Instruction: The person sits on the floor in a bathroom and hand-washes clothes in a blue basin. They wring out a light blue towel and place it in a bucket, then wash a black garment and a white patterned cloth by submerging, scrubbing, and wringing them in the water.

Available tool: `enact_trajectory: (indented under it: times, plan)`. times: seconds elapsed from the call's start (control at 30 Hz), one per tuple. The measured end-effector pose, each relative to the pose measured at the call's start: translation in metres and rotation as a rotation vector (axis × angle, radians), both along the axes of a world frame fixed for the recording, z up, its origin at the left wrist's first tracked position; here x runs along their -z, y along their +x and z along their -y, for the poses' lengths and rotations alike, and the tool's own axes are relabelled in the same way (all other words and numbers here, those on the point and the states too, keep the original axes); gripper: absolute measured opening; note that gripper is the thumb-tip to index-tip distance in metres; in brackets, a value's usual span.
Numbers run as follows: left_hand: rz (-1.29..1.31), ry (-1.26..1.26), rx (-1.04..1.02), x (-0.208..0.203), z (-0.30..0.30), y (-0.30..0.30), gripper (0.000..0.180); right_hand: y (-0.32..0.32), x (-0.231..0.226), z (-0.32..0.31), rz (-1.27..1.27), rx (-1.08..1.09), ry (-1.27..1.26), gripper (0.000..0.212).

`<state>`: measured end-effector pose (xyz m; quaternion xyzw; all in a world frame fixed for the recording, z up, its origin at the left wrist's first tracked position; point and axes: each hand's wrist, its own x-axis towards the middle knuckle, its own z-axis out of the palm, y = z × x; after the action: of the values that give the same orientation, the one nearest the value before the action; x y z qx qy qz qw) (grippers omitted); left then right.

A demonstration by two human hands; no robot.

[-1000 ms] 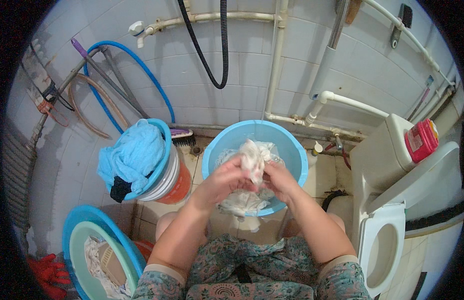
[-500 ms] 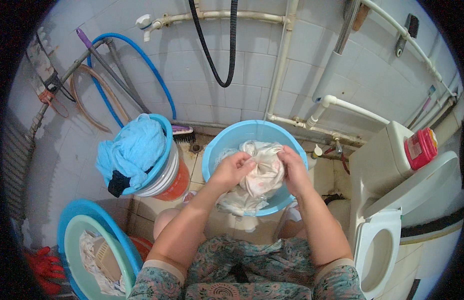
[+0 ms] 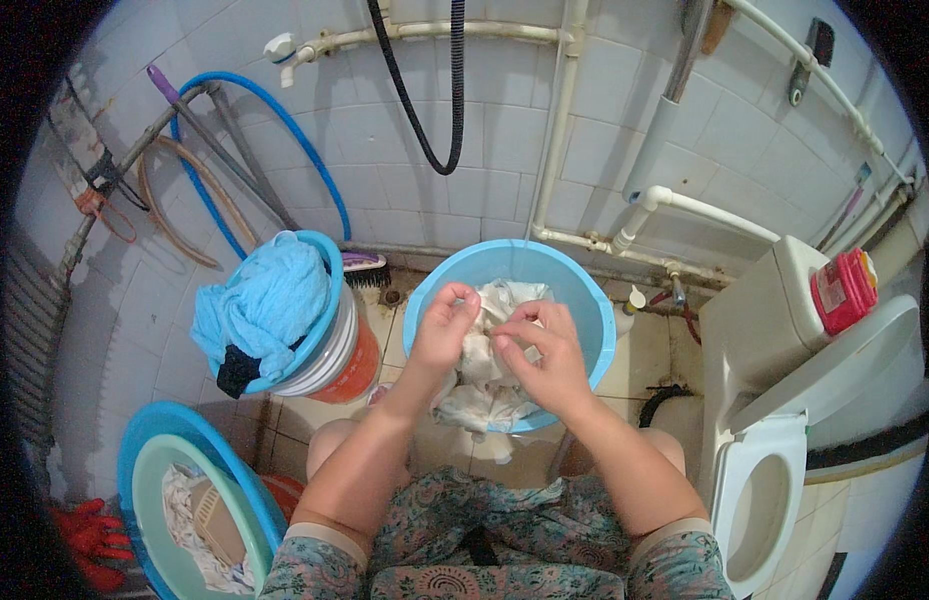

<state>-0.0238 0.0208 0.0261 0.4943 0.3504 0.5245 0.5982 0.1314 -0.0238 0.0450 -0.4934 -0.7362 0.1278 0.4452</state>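
A pale, wet, crumpled cloth [image 3: 484, 405] lies in a light blue basin [image 3: 574, 285] on the floor in front of me, part of it draped over the near rim. My left hand [image 3: 444, 330] is above the basin's left half, fingers curled in a pinch at the cloth's edge. Close beside it, my right hand [image 3: 546, 352] reaches across the cloth, thumb and fingertips pressed together on a fold of it. How much fabric sits within each pinch is partly hidden by the fingers.
At left, a blue basin with a blue towel [image 3: 269, 310] and a black cloth rests on a bucket [image 3: 349, 355]. Nearer stand nested tubs [image 3: 149, 440] holding pale laundry. A toilet [image 3: 749, 510] is at right; pipes [image 3: 549, 160] and a black hose [image 3: 454, 110] line the wall.
The bunched cloth has dropped lower into the basin and spread out. My right hand has moved left and turned inward over it; my left hand has shifted slightly left and up.
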Motion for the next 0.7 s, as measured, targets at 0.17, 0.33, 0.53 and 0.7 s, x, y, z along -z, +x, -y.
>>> enact_trajectory:
  times: [0.17,0.33,0.53,0.7]
  plan:
    - [-0.068,-0.002,0.114,0.008,0.007,0.008,0.010,-0.007,0.007,-0.006,0.059,0.138,-0.140,0.014]
    - [-0.200,0.058,-0.026,0.029,-0.006,-0.002,0.010,0.001,0.015,-0.006,0.387,0.133,-0.108,0.018]
    - [-0.803,0.019,-0.124,0.023,-0.014,-0.017,0.018,0.005,-0.018,0.003,-0.045,0.109,0.042,0.017]
    - [-0.933,0.280,-0.265,0.009,-0.004,-0.009,0.023,0.016,-0.018,-0.001,-0.290,0.145,0.030,0.018]
